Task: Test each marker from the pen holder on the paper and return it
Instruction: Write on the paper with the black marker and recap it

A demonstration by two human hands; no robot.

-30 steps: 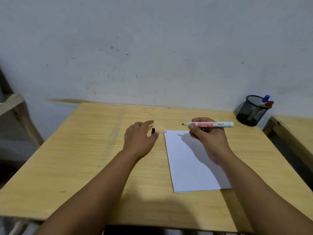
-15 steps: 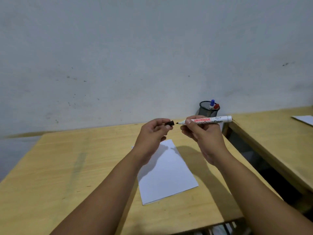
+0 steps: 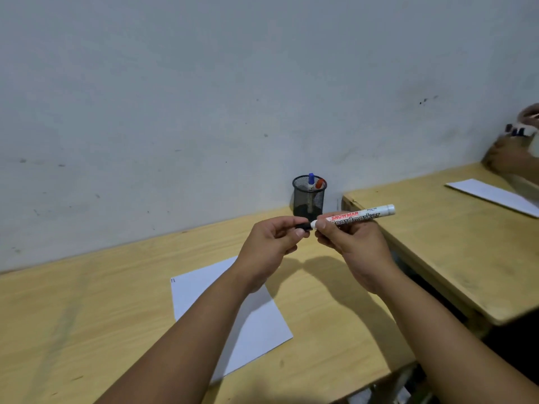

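Left hand pinches the black cap onto the Snowman boardmarker steadied by right hand (likely recapping before the return).

a second wooden desk on the right carries another white sheet, beneath a scuffed wall

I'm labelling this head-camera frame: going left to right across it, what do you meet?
Sheet of paper → left hand → black cap → mesh pen holder → white marker in the right hand → second sheet on the neighbouring desk.
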